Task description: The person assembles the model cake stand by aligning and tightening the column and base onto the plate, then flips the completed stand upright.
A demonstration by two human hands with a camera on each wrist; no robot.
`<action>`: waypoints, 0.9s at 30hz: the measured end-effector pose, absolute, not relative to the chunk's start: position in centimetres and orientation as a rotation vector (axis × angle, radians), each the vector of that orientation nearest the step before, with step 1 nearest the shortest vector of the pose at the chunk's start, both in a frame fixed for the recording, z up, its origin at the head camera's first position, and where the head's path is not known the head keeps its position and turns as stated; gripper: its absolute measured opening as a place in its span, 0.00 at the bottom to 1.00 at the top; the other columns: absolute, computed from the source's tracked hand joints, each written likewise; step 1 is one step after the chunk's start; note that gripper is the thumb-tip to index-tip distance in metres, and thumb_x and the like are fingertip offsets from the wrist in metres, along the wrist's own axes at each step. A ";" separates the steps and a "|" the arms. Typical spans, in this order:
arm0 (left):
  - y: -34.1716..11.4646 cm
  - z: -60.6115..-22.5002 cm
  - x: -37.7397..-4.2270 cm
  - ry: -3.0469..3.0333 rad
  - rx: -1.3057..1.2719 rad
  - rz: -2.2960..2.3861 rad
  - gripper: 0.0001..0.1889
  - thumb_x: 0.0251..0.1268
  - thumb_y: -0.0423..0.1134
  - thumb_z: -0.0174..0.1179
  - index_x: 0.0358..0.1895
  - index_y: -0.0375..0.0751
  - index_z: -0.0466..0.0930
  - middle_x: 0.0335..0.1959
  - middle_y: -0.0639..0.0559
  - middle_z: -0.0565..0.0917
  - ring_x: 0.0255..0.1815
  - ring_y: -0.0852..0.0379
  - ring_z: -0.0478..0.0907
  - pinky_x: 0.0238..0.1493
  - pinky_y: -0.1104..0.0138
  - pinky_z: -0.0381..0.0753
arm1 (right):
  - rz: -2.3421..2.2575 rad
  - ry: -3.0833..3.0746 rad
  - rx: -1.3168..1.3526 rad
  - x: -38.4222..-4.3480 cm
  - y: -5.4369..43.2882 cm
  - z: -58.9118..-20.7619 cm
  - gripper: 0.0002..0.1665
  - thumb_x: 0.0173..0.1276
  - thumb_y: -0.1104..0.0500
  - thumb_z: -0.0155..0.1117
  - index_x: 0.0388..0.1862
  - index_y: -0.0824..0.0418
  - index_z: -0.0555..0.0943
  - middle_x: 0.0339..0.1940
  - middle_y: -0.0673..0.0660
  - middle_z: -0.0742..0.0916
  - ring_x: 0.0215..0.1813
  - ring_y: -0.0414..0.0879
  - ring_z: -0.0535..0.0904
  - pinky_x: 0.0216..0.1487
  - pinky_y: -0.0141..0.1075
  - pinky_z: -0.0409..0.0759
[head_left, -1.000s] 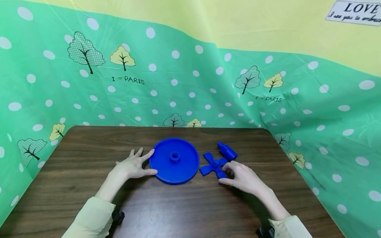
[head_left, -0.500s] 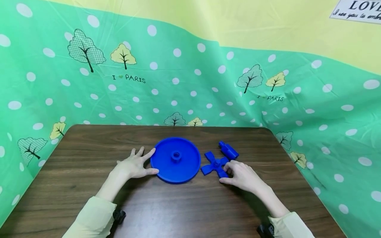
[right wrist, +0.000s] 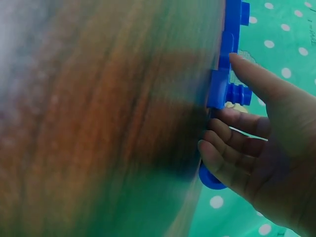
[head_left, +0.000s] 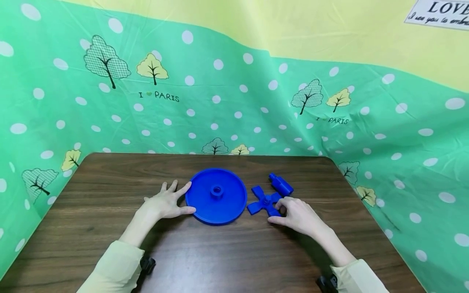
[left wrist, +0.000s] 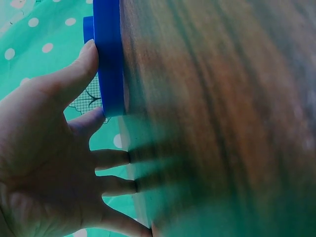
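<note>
left grip (head_left: 163,205) (splayed) touches disc (head_left: 217,212)

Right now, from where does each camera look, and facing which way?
Head: on the head, facing forward and down to the woodgrain table; left hand, right hand and sleeves show.
Left wrist: at that wrist, facing the blue round tray; left hand shows.
Right wrist: at that wrist, facing the blue four-armed cross; right hand shows.
Head and left wrist share the tray.

The left grip (head_left: 166,204) is splayed, the right grip (head_left: 298,215) curled.
</note>
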State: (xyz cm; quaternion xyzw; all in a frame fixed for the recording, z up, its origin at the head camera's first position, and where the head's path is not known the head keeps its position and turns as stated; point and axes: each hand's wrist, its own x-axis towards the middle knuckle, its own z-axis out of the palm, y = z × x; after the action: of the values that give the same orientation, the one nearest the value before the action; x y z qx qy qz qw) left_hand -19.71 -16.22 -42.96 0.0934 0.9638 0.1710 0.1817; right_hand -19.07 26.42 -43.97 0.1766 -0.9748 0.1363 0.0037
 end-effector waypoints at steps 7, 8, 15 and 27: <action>-16.1 -42.9 -19.8 2.718 0.259 0.482 0.51 0.64 0.74 0.57 0.84 0.59 0.48 0.85 0.32 0.49 0.83 0.21 0.42 0.57 0.13 0.52 | 0.493 -2.973 0.476 -19.7 27.4 -43.3 0.24 0.59 0.37 0.78 0.41 0.53 0.87 0.32 0.46 0.88 0.30 0.35 0.78 0.33 0.32 0.76; -16.1 -42.9 -19.8 2.718 0.259 0.483 0.51 0.64 0.74 0.57 0.84 0.59 0.48 0.85 0.32 0.49 0.83 0.21 0.42 0.57 0.13 0.52 | 0.498 -2.957 0.467 -19.9 27.6 -43.2 0.25 0.59 0.37 0.78 0.42 0.54 0.87 0.31 0.46 0.88 0.29 0.34 0.78 0.32 0.32 0.76; -16.3 -42.9 -19.8 2.715 0.257 0.480 0.51 0.64 0.74 0.57 0.84 0.59 0.48 0.85 0.32 0.48 0.83 0.21 0.42 0.57 0.12 0.52 | 0.489 -2.896 0.454 -20.6 28.7 -42.2 0.25 0.63 0.36 0.74 0.45 0.54 0.86 0.29 0.45 0.86 0.30 0.35 0.78 0.31 0.32 0.75; -16.2 -43.0 -19.9 2.711 0.257 0.479 0.51 0.64 0.74 0.57 0.84 0.59 0.48 0.85 0.32 0.48 0.83 0.20 0.41 0.56 0.12 0.52 | 0.460 -2.869 0.374 -22.6 30.4 -42.2 0.30 0.65 0.37 0.73 0.51 0.59 0.85 0.37 0.55 0.90 0.37 0.47 0.84 0.37 0.44 0.81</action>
State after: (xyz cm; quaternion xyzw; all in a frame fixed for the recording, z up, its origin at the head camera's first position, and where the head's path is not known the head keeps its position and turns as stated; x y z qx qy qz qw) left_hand -19.86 -16.16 -43.00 0.0914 0.9632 0.1701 0.1870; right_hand -22.57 30.44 -42.17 0.1270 -0.9738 0.1562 0.1056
